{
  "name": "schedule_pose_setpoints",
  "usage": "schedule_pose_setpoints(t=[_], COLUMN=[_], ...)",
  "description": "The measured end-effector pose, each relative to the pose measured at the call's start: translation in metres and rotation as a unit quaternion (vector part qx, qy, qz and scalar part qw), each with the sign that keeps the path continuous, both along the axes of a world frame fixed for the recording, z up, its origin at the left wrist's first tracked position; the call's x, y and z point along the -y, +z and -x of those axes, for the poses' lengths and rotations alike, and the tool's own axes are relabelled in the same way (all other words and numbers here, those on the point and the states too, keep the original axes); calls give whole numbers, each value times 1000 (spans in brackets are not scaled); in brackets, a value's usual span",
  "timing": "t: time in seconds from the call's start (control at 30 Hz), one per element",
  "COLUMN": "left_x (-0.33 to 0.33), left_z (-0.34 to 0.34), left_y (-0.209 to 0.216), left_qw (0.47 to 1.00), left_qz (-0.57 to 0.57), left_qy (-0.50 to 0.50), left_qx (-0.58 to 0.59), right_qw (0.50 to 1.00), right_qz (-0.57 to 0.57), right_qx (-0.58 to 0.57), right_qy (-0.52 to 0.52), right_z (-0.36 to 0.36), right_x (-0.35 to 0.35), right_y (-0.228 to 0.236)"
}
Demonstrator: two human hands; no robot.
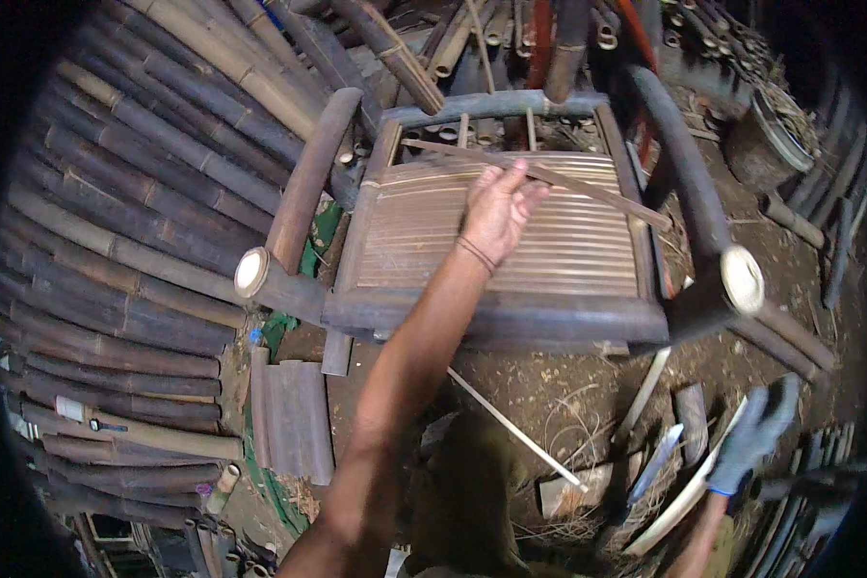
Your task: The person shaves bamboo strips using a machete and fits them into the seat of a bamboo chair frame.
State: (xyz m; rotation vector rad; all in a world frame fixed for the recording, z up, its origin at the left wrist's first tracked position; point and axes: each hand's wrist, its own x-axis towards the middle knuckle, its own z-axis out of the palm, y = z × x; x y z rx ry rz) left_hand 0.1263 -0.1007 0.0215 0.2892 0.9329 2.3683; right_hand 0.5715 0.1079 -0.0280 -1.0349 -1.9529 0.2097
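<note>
My bare left hand (499, 210) is closed around a thin brown bamboo slat (602, 190), held slantwise over the seat of a bamboo chair (491, 313). Parallel bamboo slats (424, 236) cover most of that seat, and a gap at its far end shows crosspieces beneath. Thick dark armrests rise on both sides, with pale cut ends facing me. Low at the right, my right hand (756, 438) wears a grey glove; its fingers are stretched out and hold nothing that I can see. Beside it are a pale curved bamboo strip (689, 496) and a bluish-grey blade-like piece (657, 464).
Dark bamboo poles (154, 183) lie stacked along the left. Short split bamboo pieces (292, 419) rest near the chair's left front. A bucket (769, 140) of scraps stands at the far right. A thin pale stick (515, 427), a wood block (576, 489) and shavings litter the dirt floor.
</note>
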Motion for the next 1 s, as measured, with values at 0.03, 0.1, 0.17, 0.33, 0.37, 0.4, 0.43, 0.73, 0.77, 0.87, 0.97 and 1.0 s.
schedule_pose_setpoints(t=[0.03,0.1,0.17,0.33,0.37,0.4,0.43,0.73,0.77,0.87,0.97,1.0], left_x=[-6,-6,-4,-10,-12,-14,-13,-83,-81,-57,-29,-41], left_z=[4,13,25,12,10,9,9,99,113,133,151,148], left_y=[-3,-12,-16,0,0,0,-1,-12,-16,-48,-44,-24], left_qw=[1000,998,995,989,989,989,988,969,964,948,941,885], left_qz=[1,13,28,43,42,41,43,121,132,177,305,461], left_qy=[12,46,83,132,134,134,139,195,207,241,115,38], left_qx=[12,31,37,48,48,50,49,97,101,112,86,-57], right_qw=[993,976,968,963,960,969,976,979,978,986,976,985], right_qz=[39,27,9,129,137,121,108,137,138,104,147,97], right_qx=[-109,-206,-220,-181,-176,-140,-105,-70,-72,-20,-54,-42], right_qy=[18,59,119,151,169,161,157,135,136,127,154,139], right_z=[30,80,120,184,189,188,187,187,188,193,195,195], right_x=[-6,-12,-12,19,22,21,20,22,20,27,33,29], right_y=[45,108,137,141,127,124,120,122,120,131,134,133])
